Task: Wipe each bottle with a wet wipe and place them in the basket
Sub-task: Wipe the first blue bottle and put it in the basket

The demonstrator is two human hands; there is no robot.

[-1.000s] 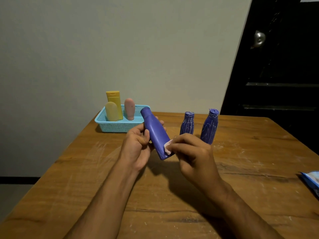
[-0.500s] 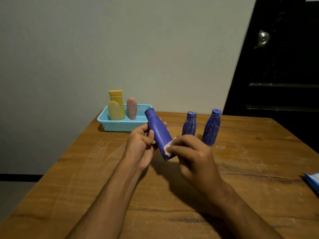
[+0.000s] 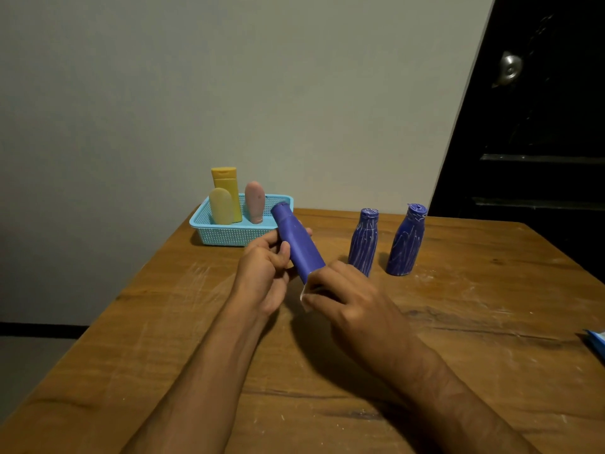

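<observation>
My left hand point(image 3: 265, 273) grips a plain blue bottle point(image 3: 296, 240) around its middle, tilted with the cap pointing up and left. My right hand point(image 3: 347, 299) wraps the bottle's lower end with a white wet wipe point(image 3: 305, 293), of which only an edge shows. Two more blue bottles point(image 3: 364, 245) point(image 3: 407, 242), streaked with white marks, stand upright on the table to the right. A light blue basket point(image 3: 229, 234) at the back left holds a tall yellow bottle point(image 3: 226, 181), a short yellow bottle point(image 3: 221, 204) and a pink bottle point(image 3: 254, 201).
The wooden table point(image 3: 163, 322) has pale smears and scratches. A blue wipe packet point(image 3: 597, 344) lies at the right edge. A grey wall stands behind the table, and a dark door with a metal knob point(image 3: 509, 68) is at the right.
My right hand has slid down over the bottle's lower end, covering more of the wipe. The bottle stays tilted in my left hand; the view shifted slightly.
</observation>
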